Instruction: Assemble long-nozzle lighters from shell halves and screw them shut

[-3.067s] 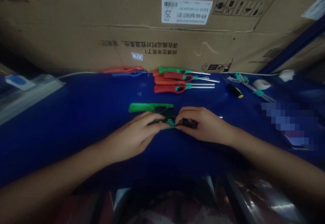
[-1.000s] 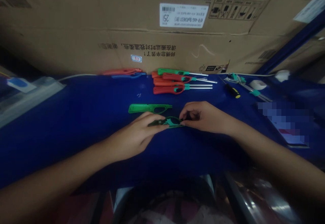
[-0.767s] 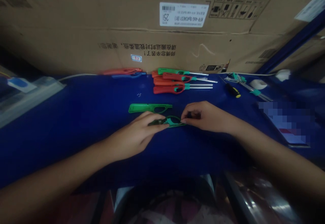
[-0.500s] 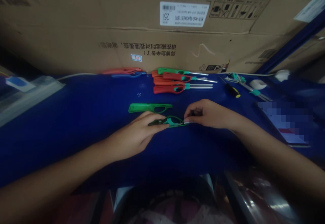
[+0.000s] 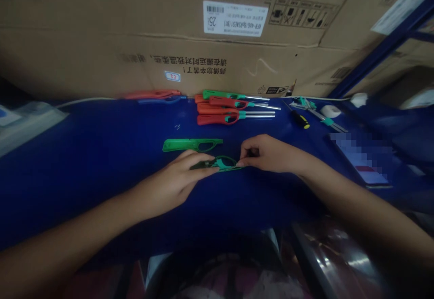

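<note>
A dark green lighter shell (image 5: 220,163) with a teal trigger lies on the blue table (image 5: 101,154) between my hands. My left hand (image 5: 176,181) grips its left end, fingers closed over it. My right hand (image 5: 267,153) pinches at the shell's right end; what sits between those fingertips is too small to name. A second bright green shell half (image 5: 191,144) rests just behind, untouched.
Several finished red and green lighters (image 5: 233,109) with metal tubes lie at the back by a large cardboard box (image 5: 203,32). A yellow-handled screwdriver (image 5: 298,119), teal parts (image 5: 318,116) and white tape (image 5: 329,111) sit at right. A clear tray (image 5: 27,120) stands at left.
My right hand has drawn back from over the shell's middle to its right end, uncovering the teal trigger loop. The left hand has kept its grip. The view has shifted slightly.
</note>
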A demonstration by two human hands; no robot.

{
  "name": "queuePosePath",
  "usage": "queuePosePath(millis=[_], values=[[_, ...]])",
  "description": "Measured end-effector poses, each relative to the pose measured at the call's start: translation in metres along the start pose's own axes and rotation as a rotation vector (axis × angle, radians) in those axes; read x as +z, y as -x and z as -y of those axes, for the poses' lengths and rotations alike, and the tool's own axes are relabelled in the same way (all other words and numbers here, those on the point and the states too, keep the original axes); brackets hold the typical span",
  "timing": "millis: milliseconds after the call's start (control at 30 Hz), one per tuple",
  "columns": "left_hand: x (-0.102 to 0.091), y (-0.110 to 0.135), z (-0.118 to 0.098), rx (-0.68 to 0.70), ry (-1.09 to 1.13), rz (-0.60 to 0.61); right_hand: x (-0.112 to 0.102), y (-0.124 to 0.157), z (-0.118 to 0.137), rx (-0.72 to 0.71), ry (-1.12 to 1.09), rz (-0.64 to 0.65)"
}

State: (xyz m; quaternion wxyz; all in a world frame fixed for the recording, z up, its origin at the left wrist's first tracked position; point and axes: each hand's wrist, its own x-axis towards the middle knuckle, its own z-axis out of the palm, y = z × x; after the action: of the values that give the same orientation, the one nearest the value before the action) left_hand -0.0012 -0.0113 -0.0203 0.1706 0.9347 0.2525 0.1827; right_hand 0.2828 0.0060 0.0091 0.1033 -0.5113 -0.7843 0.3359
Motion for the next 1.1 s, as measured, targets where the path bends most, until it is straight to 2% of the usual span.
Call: queuePosePath(millis=[200, 300, 467, 567, 633, 733, 900, 1100], values=[[0.002, -0.001, 0.008, 0.015, -0.031, -0.022, 0.000, 0.002, 0.001, -0.057, 0.119, -0.067], [0.003, -0.001, 0.010, 0.024, -0.043, -0.023, -0.002, 0.003, 0.001, -0.158, 0.116, -0.070], [0.004, -0.001, 0.007, 0.014, -0.025, -0.031, 0.003, 0.001, 0.001, -0.385, 0.084, -0.199], [-0.002, -0.003, 0.006, -0.017, -0.023, -0.091, 0.005, -0.001, -0.001, -0.499, 0.263, -0.239], [-0.009, -0.004, 0.009, -0.026, -0.053, -0.153, 0.005, -0.001, -0.004, -0.522, 0.385, -0.255], [-0.024, -0.004, 0.018, -0.050, -0.156, -0.211, 0.003, -0.002, -0.007, -0.515, 0.430, -0.273], [-0.042, -0.002, 0.031, -0.159, -0.314, -0.188, 0.002, -0.003, -0.011, -0.521, 0.454, -0.306], [-0.043, 0.001, 0.037, -0.231, -0.382, -0.080, 0.003, -0.004, -0.012, -0.533, 0.462, -0.318]])
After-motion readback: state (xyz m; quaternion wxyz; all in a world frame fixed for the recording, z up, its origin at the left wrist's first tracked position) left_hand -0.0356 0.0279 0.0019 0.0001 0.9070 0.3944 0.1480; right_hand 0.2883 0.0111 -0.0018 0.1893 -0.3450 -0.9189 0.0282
